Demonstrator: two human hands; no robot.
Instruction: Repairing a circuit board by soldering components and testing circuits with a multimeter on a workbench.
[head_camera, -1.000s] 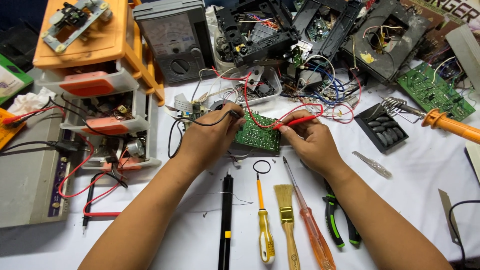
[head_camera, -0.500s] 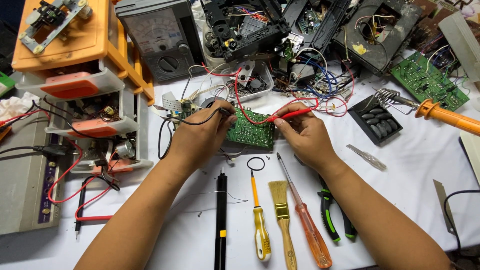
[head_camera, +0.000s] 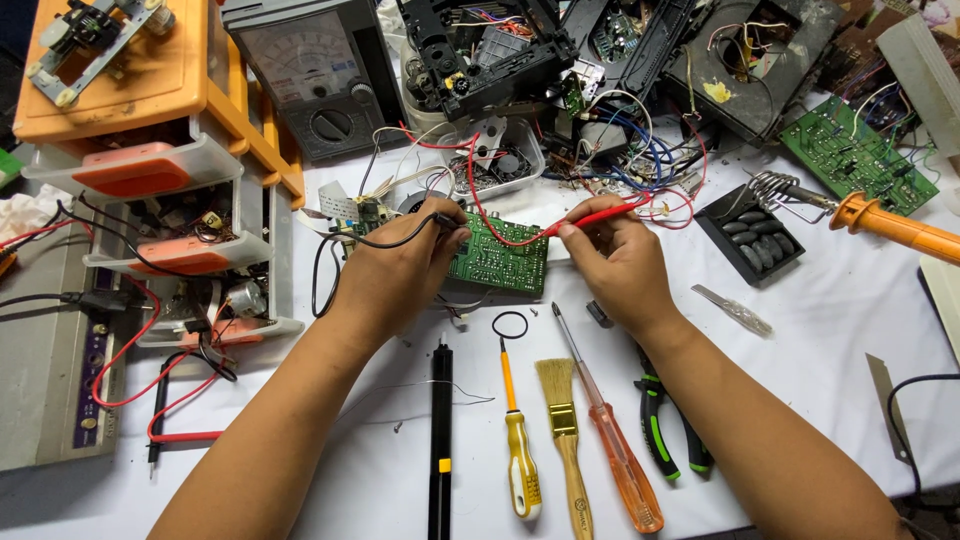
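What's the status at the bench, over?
Left hand pinching black probe, right hand pinching red probe. Both tips on green board. Wires crowd behind; tools in front lie apart.

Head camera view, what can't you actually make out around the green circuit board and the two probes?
- Black probe tip: hidden in the left hand, head view.
- Where the red probe touches the green circuit board: tip too small to tell.
- Board's left edge: covered by the left hand.
- Pliers: jaws hidden under the right hand and wrist.
- Meter: top cut off by the frame; needle reading too small.
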